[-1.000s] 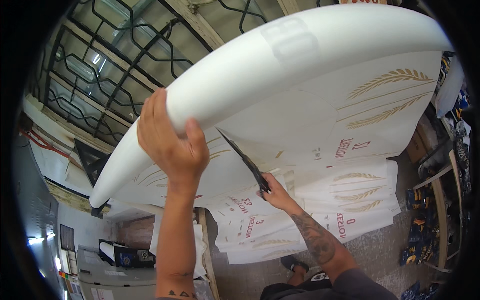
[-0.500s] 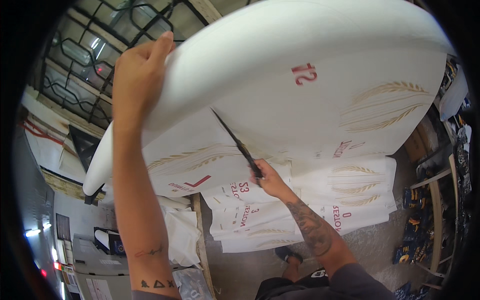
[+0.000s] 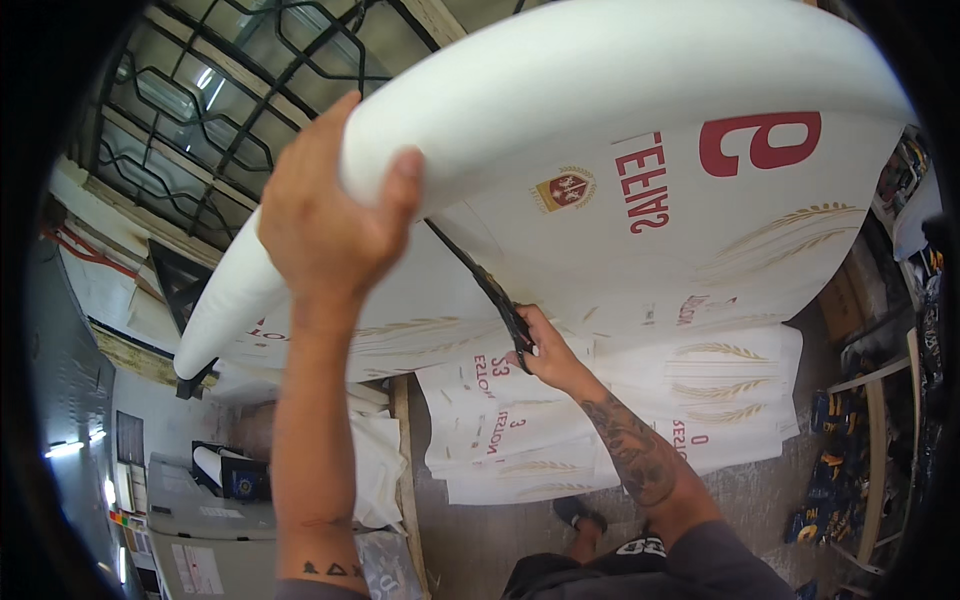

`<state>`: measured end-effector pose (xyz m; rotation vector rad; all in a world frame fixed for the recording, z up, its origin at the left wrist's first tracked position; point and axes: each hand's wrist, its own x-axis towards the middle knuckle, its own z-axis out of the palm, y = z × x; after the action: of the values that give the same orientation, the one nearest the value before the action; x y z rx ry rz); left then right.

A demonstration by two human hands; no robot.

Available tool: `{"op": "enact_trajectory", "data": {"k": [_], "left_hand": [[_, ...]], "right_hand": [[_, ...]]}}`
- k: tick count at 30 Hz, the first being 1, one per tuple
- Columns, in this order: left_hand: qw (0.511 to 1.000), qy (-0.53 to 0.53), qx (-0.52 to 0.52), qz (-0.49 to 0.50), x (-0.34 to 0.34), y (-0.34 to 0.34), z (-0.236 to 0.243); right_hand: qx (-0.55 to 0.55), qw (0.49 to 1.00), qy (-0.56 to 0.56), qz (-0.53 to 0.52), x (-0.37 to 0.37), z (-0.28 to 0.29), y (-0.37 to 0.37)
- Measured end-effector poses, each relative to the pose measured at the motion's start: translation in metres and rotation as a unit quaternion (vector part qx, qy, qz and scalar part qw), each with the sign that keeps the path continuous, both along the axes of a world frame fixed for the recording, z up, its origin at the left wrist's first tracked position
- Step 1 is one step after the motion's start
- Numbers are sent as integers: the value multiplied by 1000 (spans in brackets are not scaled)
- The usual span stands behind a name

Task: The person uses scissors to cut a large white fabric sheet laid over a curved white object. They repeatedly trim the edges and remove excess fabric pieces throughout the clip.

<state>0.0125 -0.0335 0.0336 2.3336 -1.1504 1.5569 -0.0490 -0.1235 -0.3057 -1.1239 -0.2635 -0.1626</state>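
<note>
A thick roll of white paper point(image 3: 560, 70) spans the top of the view, and a printed sheet point(image 3: 560, 270) hangs from it with red figures, a crest and gold wheat shapes. My left hand point(image 3: 335, 215) grips the roll toward its left part, thumb on the near side and fingers over the far side. Long black scissors point(image 3: 485, 280) are in my right hand point(image 3: 550, 350), in front of the hanging sheet. Their tip points up and left, close under the roll beside my left hand. Whether the blades are parted is hard to see.
The lower printed paper point(image 3: 620, 430) trails down to the grey floor point(image 3: 700, 510) near my foot. A black window grille point(image 3: 230, 110) stands behind the roll. At right is a wooden rack point(image 3: 875, 440) with dark garments. A grey machine point(image 3: 215, 510) sits at lower left.
More sheet has come down off the roll, showing a large red figure and a crest. My left hand has shifted right and slightly down along the roll. The scissors stay nearly in place.
</note>
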Motion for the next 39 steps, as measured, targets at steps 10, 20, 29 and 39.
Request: {"op": "enact_trajectory", "data": {"k": [10, 20, 29, 39], "left_hand": [[991, -60, -102, -55, 7, -6, 47], [998, -59, 1, -25, -2, 0, -20], [897, 427, 11, 110, 5, -15, 70], [996, -81, 27, 6, -9, 9, -28]], "right_hand": [[-3, 999, 3, -40, -43, -5, 27], [-33, 999, 31, -20, -30, 19, 23], [-78, 995, -36, -48, -32, 6, 5], [-99, 993, -7, -60, -30, 25, 11]]}}
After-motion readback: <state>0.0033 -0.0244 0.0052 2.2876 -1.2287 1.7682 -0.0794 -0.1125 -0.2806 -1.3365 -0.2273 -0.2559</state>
